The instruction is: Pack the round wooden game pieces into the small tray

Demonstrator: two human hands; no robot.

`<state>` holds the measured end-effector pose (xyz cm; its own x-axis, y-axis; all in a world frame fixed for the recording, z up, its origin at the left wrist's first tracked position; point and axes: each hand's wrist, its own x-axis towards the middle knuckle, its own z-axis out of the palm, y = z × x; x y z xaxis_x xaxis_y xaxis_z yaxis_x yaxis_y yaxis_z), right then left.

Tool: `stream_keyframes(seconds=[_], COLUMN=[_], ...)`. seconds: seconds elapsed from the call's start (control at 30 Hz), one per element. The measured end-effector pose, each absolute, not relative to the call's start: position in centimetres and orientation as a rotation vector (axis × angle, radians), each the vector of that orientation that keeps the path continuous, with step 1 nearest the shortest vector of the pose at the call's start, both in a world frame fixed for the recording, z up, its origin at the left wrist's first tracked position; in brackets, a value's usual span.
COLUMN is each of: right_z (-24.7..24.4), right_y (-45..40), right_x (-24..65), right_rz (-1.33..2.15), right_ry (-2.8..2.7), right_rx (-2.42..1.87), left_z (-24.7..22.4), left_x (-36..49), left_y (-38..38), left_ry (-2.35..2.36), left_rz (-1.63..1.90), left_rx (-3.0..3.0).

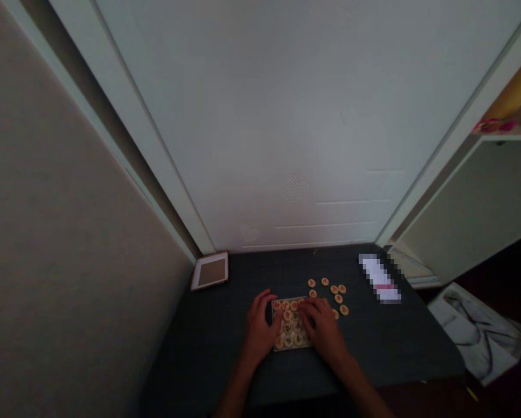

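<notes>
A shallow square box [273, 346] filled with round Chinese chess pieces [288, 328], marked in red and dark characters, lies on the dark table. Curved around its left side is my left hand [259, 322], with the thumb over the pieces and the fingertips at the far left corner. My right hand [324, 328] reaches over the box's right side, its bent fingers on a piece [303, 302] in the far right corner. That hand hides part of the right column. Several loose red-marked pieces [338, 299] lie just beyond and right of it.
The box's lid or a shallow tray [212, 271] rests at the table's far left corner. A blurred-out white object [380, 278] lies at the far right. A white panel [295, 133] borders the back, and a marbled box or bag [476, 334] sits beyond the right edge.
</notes>
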<state>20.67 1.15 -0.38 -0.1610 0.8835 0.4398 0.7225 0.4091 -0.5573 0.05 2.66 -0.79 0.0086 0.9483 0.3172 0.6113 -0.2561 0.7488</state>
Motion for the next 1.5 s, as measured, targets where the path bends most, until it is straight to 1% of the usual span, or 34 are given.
stream_keyframes(seconds=[0.2, 0.6, 0.73, 0.93, 1.1, 1.5], right_z=[-0.7, -1.3, -0.8, 0.1, 0.4, -0.6], right_y=[2.1, 2.7, 1.9, 0.1, -0.1, -0.3], right_x=[20.6, 20.3, 20.0, 19.0, 18.4, 18.3], right_rz=[0.271, 0.288, 0.259, 0.293, 0.298, 0.293], right_ry=[-1.986, -1.926, -1.909, -2.045, -2.101, -2.093], right_rx=[-1.395, -1.408, -1.391, -1.325, -1.354, -1.341], left_z=[-1.5, -2.4, -2.2, -1.6, -1.2, -0.4], left_x=[1.7, 1.2, 0.6, -0.6, -1.3, -1.4], left_y=[3.2, 3.3, 3.1, 2.3, 1.0, 0.1], left_ry=[1.584, 1.534, 1.524, 1.45, 1.438, 1.454], left_rz=[1.102, 1.095, 1.082, 1.095, 1.023, 0.982], left_rx=[1.903, 1.817, 1.788, 1.816, 1.918, 2.008])
